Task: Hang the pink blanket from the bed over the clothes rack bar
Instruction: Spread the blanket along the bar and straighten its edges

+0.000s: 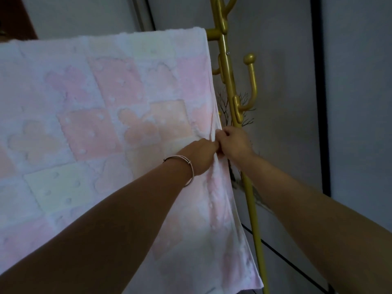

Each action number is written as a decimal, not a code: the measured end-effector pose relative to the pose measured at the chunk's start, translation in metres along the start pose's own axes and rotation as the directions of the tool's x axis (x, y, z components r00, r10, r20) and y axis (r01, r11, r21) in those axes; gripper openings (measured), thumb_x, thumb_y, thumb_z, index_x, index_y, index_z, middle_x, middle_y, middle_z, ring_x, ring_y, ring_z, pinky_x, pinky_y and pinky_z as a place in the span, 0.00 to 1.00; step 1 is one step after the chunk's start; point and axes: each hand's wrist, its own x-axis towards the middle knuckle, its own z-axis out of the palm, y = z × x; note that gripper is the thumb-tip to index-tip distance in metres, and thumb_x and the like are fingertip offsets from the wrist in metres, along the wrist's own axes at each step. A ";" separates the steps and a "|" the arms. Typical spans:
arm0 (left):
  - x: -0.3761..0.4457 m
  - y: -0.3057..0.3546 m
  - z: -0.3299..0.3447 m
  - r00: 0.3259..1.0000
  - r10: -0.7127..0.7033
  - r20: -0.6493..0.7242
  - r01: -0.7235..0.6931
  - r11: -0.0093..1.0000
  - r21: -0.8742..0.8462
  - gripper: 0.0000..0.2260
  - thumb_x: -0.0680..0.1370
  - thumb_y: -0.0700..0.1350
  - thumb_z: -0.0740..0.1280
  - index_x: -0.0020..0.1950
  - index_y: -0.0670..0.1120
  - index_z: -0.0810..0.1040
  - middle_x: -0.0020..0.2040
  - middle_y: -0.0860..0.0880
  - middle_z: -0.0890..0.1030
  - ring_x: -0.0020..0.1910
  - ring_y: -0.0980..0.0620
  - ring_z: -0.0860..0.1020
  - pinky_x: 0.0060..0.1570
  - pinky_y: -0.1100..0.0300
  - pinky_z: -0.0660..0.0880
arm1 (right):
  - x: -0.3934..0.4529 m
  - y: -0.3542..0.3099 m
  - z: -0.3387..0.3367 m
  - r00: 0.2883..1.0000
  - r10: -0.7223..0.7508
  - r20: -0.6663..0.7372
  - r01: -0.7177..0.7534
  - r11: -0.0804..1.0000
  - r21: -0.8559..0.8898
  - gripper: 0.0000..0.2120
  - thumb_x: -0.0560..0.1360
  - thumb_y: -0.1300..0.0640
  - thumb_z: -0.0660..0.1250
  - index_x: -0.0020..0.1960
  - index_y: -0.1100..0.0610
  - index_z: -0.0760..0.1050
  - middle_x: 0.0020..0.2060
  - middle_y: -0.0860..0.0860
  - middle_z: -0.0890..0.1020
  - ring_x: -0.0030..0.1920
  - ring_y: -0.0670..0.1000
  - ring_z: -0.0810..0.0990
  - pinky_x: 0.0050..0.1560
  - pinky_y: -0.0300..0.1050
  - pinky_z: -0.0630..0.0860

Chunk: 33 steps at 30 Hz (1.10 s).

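The pink blanket [101, 115] is up on the clothes rack [228, 81], draped over the top bar so its upper edge runs across the frame from the left side to the short gold stub beside the rack's post, and the patchwork of pink, peach and pale yellow squares hangs down flat in front of the camera. Both arms reach in from below and meet at the blanket's right-hand edge, about halfway down the hanging cloth. The left hand [200, 154], a thin bangle [188, 169] on its wrist, is curled shut with its fingers pinching the fabric right at that edge. The right hand [233, 142] sits just beside it, knuckles touching the left, also closed on the same strip of edge, with the cloth bunching into small folds between the two grips. Below the hands the edge falls in a loose, slightly twisted line down toward the bottom of the frame. The gold post with its rounded hooks stands immediately right of the blanket, passing behind the right wrist, and a pale wall [286, 102] lies behind it.
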 end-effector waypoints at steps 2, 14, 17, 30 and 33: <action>-0.008 -0.002 -0.001 1.000 0.011 -0.022 -0.012 0.999 -0.050 0.14 0.78 0.35 0.58 0.63 0.38 0.71 0.55 0.36 0.79 0.52 0.38 0.78 0.49 0.54 0.73 | -0.008 -0.007 0.000 0.989 -0.063 -0.136 0.056 0.997 -0.055 0.09 0.78 0.58 0.56 0.46 0.62 0.73 0.42 0.58 0.78 0.41 0.55 0.76 0.43 0.50 0.76; -0.182 -0.107 -0.098 0.874 -0.172 -0.455 0.221 0.973 0.058 0.12 0.74 0.32 0.57 0.52 0.39 0.76 0.49 0.39 0.78 0.50 0.40 0.74 0.50 0.48 0.71 | -0.109 -0.143 0.126 0.872 -0.474 -0.123 0.469 0.881 -0.066 0.07 0.74 0.64 0.58 0.50 0.60 0.72 0.49 0.57 0.79 0.47 0.57 0.77 0.46 0.46 0.71; -0.258 -0.142 -0.122 0.836 -0.271 -0.478 0.356 0.930 0.096 0.14 0.73 0.32 0.58 0.56 0.40 0.75 0.53 0.39 0.77 0.53 0.40 0.72 0.53 0.49 0.69 | -0.148 -0.177 0.179 0.856 -0.517 -0.010 0.516 0.855 -0.056 0.09 0.74 0.64 0.57 0.50 0.60 0.75 0.50 0.57 0.81 0.50 0.57 0.78 0.48 0.44 0.71; -0.461 -0.253 -0.164 0.227 -0.901 -0.370 0.619 0.427 -0.659 0.15 0.72 0.38 0.68 0.59 0.37 0.75 0.56 0.38 0.79 0.57 0.41 0.76 0.58 0.51 0.73 | -0.284 -0.282 0.347 0.670 -0.697 0.256 0.685 0.713 0.149 0.09 0.75 0.63 0.62 0.49 0.62 0.80 0.47 0.59 0.85 0.49 0.59 0.81 0.52 0.53 0.77; -0.476 -0.257 -0.166 0.380 -0.864 -0.331 0.394 0.475 -0.787 0.09 0.69 0.26 0.57 0.41 0.36 0.74 0.39 0.41 0.74 0.42 0.47 0.73 0.43 0.54 0.72 | -0.294 -0.296 0.366 0.731 -0.613 0.301 0.615 0.782 0.098 0.12 0.74 0.52 0.65 0.45 0.61 0.78 0.43 0.58 0.83 0.44 0.57 0.79 0.47 0.46 0.76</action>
